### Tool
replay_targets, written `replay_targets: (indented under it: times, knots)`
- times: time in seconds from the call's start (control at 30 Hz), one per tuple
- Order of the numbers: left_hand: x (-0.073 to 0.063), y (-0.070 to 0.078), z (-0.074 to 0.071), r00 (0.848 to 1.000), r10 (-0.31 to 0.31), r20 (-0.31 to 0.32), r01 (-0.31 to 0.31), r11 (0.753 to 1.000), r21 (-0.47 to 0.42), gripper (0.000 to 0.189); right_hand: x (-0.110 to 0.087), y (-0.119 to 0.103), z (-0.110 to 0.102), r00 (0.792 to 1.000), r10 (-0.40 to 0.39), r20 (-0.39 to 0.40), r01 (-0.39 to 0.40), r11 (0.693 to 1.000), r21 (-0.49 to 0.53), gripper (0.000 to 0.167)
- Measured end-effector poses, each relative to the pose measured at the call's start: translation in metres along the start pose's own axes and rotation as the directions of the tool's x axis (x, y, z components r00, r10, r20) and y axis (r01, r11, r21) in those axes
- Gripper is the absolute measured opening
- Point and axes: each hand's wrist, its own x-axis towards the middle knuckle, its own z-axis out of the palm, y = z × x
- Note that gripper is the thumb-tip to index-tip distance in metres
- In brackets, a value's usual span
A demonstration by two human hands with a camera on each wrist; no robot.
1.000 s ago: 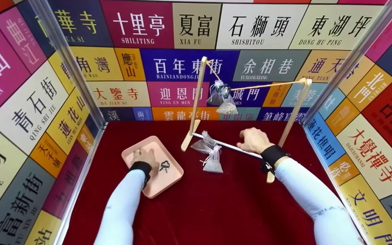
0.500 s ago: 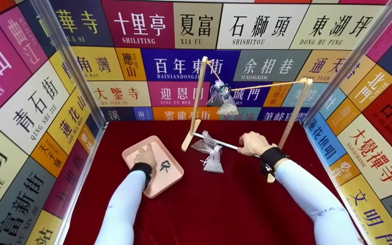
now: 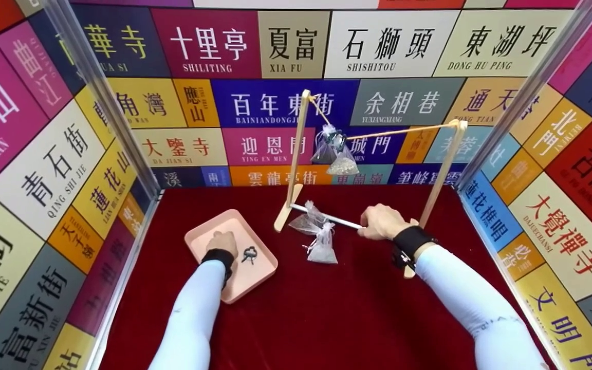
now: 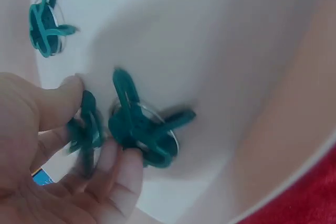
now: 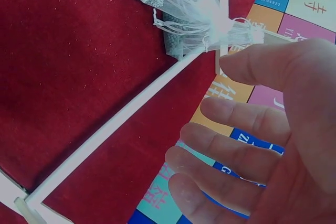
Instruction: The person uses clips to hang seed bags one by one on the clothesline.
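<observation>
My left hand [image 3: 222, 242] reaches into a pink tray [image 3: 248, 281]. In the left wrist view its thumb and fingers pinch a green plastic clip [image 4: 89, 129], slightly blurred. Against the fingertips lies a second green clip [image 4: 142, 129], and a third clip [image 4: 46, 29] sits farther off in the tray. My right hand [image 3: 383, 222] hovers over the white rod [image 3: 344, 221] at the base of a wooden stand, its fingers loosely bent and holding nothing. Two filled mesh bags [image 5: 184, 9] are gathered at that rod, beyond the right thumb.
The stand's wooden posts [image 3: 298, 149] rise at left and right. A slack yellow cord [image 3: 404, 132] runs between them, with filled mesh bags [image 3: 341, 163] and a dark green clip hanging at its low point. Printed panels wall the red cloth [image 3: 316, 318] on several sides.
My left hand's fingers, spread earlier, have curled in the tray. The right hand has lowered slightly over the rod. The head view has tilted a little.
</observation>
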Motion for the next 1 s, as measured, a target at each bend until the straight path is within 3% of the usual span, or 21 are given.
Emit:
replay_targets:
  times: [0.1, 0.17, 0.23, 0.4, 0.5, 0.7, 0.93, 1.0]
  knots:
    - [0.018, -0.015, 0.022, 0.997, 0.061, -0.039, -0.061, 0.998, -0.004, 0.015, -0.001, -0.002, 0.001, 1.000, -0.002, 0.013, 0.002, 1.000, 0.007, 0.039]
    - [0.021, -0.014, 0.022, 0.994, 0.088, -0.059, -0.088, 0.996, 0.004, 0.013, -0.001, -0.003, 0.000, 1.000, -0.001, 0.018, 0.001, 1.000, 0.012, 0.041]
    - [0.011, -0.001, 0.001, 0.996, 0.079, -0.039, -0.079, 0.997, 0.004, 0.010, 0.000, -0.003, 0.000, 1.000, -0.001, 0.017, 0.001, 1.000, 0.012, 0.041]
    - [-0.026, 0.052, -0.070, 1.000, 0.023, 0.007, -0.022, 0.999, -0.035, 0.018, -0.001, -0.005, -0.001, 1.000, -0.008, 0.005, 0.008, 1.000, 0.009, 0.039]
    - [-0.029, 0.071, -0.087, 0.999, 0.039, -0.013, -0.040, 0.993, -0.114, 0.023, 0.000, -0.006, -0.001, 1.000, -0.010, 0.008, 0.009, 1.000, 0.014, 0.040]
    - [-0.027, 0.105, -0.099, 0.989, 0.134, -0.055, -0.144, 0.937, -0.319, 0.021, -0.001, -0.010, -0.001, 1.000, -0.030, -0.002, 0.030, 0.999, 0.019, 0.038]
    - [-0.033, 0.144, -0.102, 0.986, 0.167, -0.008, -0.156, 0.896, -0.416, 0.031, -0.001, -0.018, -0.003, 0.990, -0.129, -0.054, 0.133, 0.988, 0.080, 0.034]
    - [-0.038, 0.154, -0.106, 0.976, 0.213, -0.032, -0.206, 0.880, -0.429, 0.036, -0.001, -0.022, -0.004, 0.980, -0.180, -0.079, 0.187, 0.978, 0.088, 0.032]
